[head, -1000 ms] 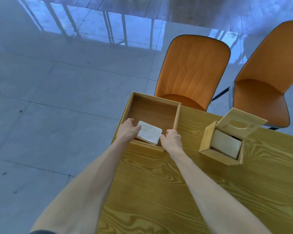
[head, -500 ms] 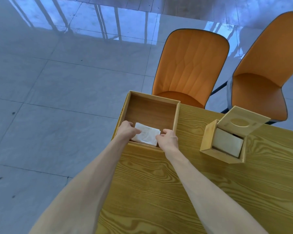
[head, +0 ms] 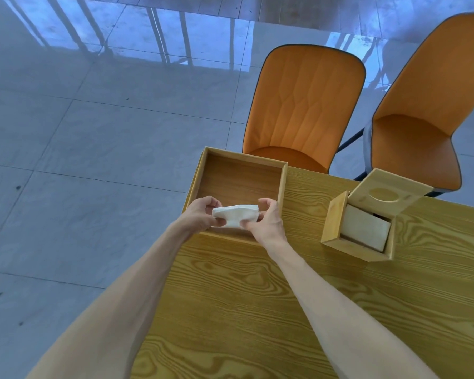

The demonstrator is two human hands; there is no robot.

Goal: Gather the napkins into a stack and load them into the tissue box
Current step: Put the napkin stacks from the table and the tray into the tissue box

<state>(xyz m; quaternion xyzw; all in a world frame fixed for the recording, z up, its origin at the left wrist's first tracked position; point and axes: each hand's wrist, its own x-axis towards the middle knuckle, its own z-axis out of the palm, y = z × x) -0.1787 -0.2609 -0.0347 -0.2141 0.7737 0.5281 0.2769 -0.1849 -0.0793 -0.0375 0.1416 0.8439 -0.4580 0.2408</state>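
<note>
1. White napkins (head: 235,214) are gathered into a small stack that is held between both hands, just above the near wall of an open wooden tray (head: 200,170).
2. The left hand (head: 200,214) is closed on the left end of the stack, with the thumb seen on top and the fingers curled beneath.
3. The right hand (head: 267,221) is closed on the right end of the stack, the thumb being raised over its upper edge and the fingers tucked under it.
4. The stack is seen edge-on and is pinched slightly at its lower middle.
5. The tray is set at the far left corner of a yellow wood-grain table (head: 244,310); its floor is seen bare behind the hands.
6. The tissue box (head: 337,225) is placed to the right of the tray, well apart from the hands, on the same table.
7. Its lid (head: 389,192), in which an oval opening is cut, is tilted upward, and a pale block of tissues (head: 365,229) is seen inside.
8. Two orange chairs (head: 304,105) are stood beyond the table on a glossy grey tiled floor (head: 80,132).
</note>
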